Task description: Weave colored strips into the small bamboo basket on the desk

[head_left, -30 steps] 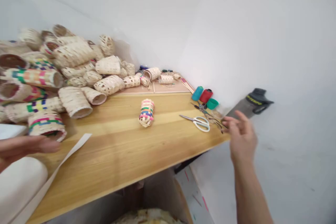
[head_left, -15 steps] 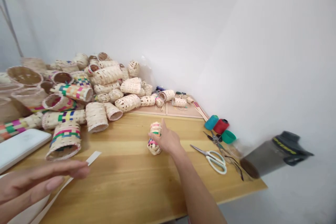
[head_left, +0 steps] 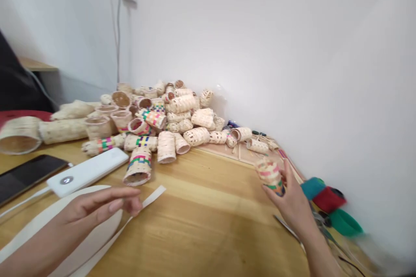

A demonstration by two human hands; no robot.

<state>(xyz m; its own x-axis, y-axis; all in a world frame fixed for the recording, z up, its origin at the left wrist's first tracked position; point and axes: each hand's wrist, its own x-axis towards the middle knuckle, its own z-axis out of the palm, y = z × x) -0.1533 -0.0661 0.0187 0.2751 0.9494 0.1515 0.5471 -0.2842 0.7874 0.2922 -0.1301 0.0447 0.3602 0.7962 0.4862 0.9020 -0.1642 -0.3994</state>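
Note:
My right hand grips a small woven basket with pink, green and blue bands, its thumb in front and fingers behind. The basket is tilted, over the right part of the wooden table. My left hand is at the left, palm down, fingers stretched out, with nothing seen in it. Under its fingertips runs a white strip, across the table beside a pale round sheet. Whether the fingertips touch the strip is unclear.
Many woven baskets are piled at the back. A white power bank and a dark phone lie at the left. Blue, red and green thread spools stand at the right, near partly hidden scissors.
The view has turned left, bringing the phone and a wall socket into sight. My right hand has lifted the small basket off the table and tilted it. My left hand remains stretched out.

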